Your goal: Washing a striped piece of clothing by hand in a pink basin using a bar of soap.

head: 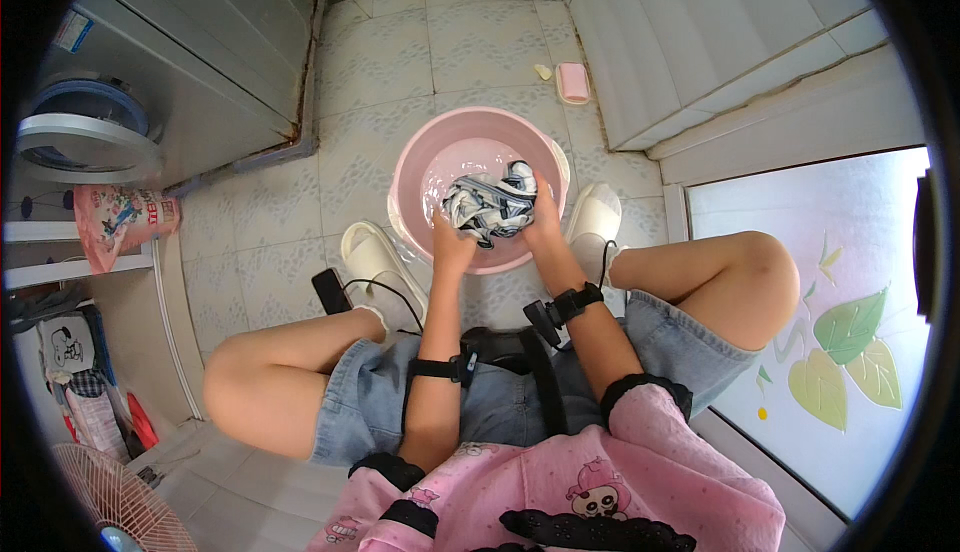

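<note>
A bunched black-and-white striped cloth (491,203) is held over a round pink plastic basin (416,148) that stands on the floor before me. Clear water (457,160) shows in the basin beyond the cloth. On the cloth's near left side, my left hand (452,243) grips it low down. My right hand (546,211) clasps its right side, close to the basin's wall. The fingers of both hands are partly hidden by the cloth. Whether the cloth's underside touches the water I cannot tell.
A pink soap bar in a dish (574,83) lies by the right wall, with a small pale piece (543,72) beside it. A front-loading washing machine's round door (86,147) hangs ajar at left. My slippers (379,256) flank the basin. A frosted glass door (810,312) is at right.
</note>
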`<state>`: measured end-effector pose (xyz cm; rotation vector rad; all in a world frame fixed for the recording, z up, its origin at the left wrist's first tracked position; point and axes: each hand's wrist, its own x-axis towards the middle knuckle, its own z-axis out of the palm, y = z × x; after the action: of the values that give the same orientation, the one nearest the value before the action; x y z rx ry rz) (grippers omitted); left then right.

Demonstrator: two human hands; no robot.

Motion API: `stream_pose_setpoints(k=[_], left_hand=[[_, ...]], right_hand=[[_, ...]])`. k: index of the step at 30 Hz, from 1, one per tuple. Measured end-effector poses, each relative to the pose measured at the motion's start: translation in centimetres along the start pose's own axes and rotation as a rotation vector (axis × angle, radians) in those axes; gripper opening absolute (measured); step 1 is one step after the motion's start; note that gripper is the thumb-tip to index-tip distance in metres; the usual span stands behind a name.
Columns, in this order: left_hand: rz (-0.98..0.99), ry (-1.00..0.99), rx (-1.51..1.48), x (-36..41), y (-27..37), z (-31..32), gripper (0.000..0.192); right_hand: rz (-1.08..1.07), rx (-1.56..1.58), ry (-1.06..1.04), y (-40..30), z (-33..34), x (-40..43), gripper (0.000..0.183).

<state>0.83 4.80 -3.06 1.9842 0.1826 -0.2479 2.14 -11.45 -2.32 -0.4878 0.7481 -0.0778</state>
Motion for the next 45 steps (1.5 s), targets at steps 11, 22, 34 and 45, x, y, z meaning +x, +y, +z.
stream_pose_setpoints(k=[11,22,34,45], left_hand=[[-0.619,-0.251,-1.111,-0.6,5.0,-1.8,0.048],[-0.299,0.062,-1.077,-0.6,4.0,-1.5,0.027],[-0.310,0.283,-1.133,-0.1,3.6,-0.9,0.027],[-0.324,-0.061,-1.325,-0.8,3.5,0.2,0.026]], right_hand=[[0.181,-0.186,-0.048,2.0,1.5,-2.6,0.033],[0.383,-0.136,-0.144,2.4,3.1,-4.0,0.032],[-0.734,-1.389,-0.048,3.9,4.2,-6.1,0.053],[0.066,-0.354,-0.080,2.7,3.2,-5.0,0.050]])
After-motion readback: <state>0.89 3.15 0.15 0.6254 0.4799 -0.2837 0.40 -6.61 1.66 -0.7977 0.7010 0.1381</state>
